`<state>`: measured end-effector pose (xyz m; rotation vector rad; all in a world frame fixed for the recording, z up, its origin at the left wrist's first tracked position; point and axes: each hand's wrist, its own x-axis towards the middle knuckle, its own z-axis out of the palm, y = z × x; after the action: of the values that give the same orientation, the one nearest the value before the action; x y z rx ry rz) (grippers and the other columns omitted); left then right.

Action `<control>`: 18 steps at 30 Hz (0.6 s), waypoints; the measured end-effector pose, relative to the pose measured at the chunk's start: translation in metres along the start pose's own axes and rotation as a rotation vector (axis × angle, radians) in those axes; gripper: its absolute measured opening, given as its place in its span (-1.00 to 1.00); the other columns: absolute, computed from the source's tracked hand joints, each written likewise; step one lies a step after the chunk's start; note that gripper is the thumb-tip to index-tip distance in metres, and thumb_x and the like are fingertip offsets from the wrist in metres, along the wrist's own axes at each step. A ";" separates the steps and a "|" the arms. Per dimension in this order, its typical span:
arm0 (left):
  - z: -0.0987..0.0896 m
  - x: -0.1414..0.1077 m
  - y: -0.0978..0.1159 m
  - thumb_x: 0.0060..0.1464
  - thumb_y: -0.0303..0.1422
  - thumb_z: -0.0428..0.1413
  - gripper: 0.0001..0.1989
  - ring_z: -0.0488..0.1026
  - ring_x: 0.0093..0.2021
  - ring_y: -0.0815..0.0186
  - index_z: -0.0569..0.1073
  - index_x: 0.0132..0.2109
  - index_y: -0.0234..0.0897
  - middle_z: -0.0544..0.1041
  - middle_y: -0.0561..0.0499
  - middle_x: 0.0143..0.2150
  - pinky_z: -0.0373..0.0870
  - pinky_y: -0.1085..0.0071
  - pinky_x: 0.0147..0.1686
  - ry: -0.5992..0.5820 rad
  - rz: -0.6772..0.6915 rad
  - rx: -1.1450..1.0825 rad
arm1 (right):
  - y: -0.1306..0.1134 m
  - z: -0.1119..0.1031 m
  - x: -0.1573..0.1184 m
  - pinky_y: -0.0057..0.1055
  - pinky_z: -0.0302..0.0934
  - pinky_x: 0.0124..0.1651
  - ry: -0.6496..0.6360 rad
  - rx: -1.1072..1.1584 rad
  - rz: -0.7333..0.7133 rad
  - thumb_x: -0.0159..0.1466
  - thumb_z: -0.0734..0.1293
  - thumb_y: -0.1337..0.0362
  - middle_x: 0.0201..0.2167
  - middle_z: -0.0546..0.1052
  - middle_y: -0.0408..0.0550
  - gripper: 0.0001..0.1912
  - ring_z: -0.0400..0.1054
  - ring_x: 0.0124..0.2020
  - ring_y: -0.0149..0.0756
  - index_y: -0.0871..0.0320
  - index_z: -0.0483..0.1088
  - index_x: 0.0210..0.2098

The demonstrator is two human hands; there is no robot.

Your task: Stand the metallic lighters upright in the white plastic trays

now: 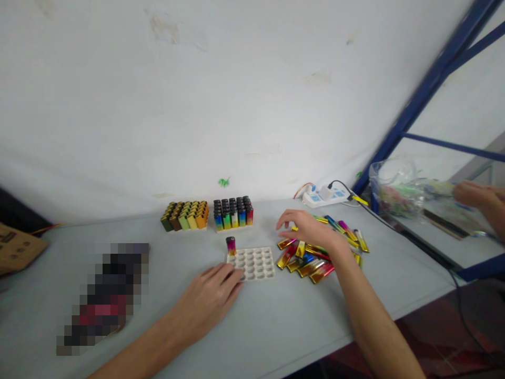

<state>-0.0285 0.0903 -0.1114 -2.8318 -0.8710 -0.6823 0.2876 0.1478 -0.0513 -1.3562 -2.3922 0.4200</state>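
A white tray with rows of round holes (259, 263) lies on the grey table (272, 321). One purple and orange lighter (231, 246) stands upright in its back left corner. My left hand (216, 287) rests at the tray's front left edge; its fingers lie flat and hold nothing. To the right, over the pile of shiny coloured lighters (311, 263), hovers my right hand (302, 225), its fingers curved and apart with nothing visible between them.
Two upright lighter blocks, one gold-topped (185, 216) and one black-topped (233, 213), stand near the wall. A power strip (325, 196) is behind the pile. A pixelated dark object is at left, a cardboard box (19, 248) far left. Another person's hand (479, 197) shows beyond the blue frame.
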 end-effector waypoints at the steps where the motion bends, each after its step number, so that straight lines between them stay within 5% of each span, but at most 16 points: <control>1: 0.000 0.000 -0.001 0.37 -0.43 -0.03 -0.82 0.55 -0.24 0.21 0.47 -0.07 -0.24 0.54 -0.03 -0.23 0.50 0.32 -0.20 0.010 0.001 0.001 | 0.005 -0.001 -0.002 -0.29 0.31 -0.01 -0.024 0.010 0.026 0.26 0.47 0.19 -0.15 0.57 -0.02 -0.82 0.47 -0.18 -0.23 0.12 0.59 -0.17; 8: 0.000 -0.001 -0.002 0.39 -0.41 -0.06 -0.79 0.55 -0.24 0.20 0.48 -0.06 -0.24 0.55 -0.05 -0.21 0.51 0.30 -0.21 0.021 0.016 0.020 | 0.016 0.022 0.004 -0.30 0.30 0.01 -0.154 0.047 0.059 0.16 0.54 0.18 -0.20 0.58 0.00 -0.80 0.46 -0.12 -0.17 0.15 0.59 -0.27; 18: -0.002 0.000 0.000 0.33 -0.43 0.02 -0.87 0.55 -0.24 0.22 0.46 -0.07 -0.23 0.53 -0.03 -0.22 0.50 0.33 -0.19 -0.030 -0.005 0.013 | -0.036 0.021 0.015 -0.33 0.33 -0.01 0.148 0.214 -0.178 0.45 0.27 0.12 -0.13 0.63 -0.03 -0.73 0.49 -0.16 -0.30 0.10 0.48 0.01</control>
<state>-0.0290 0.0896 -0.1093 -2.8367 -0.8847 -0.6341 0.2436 0.1407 -0.0522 -1.0348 -2.2495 0.4921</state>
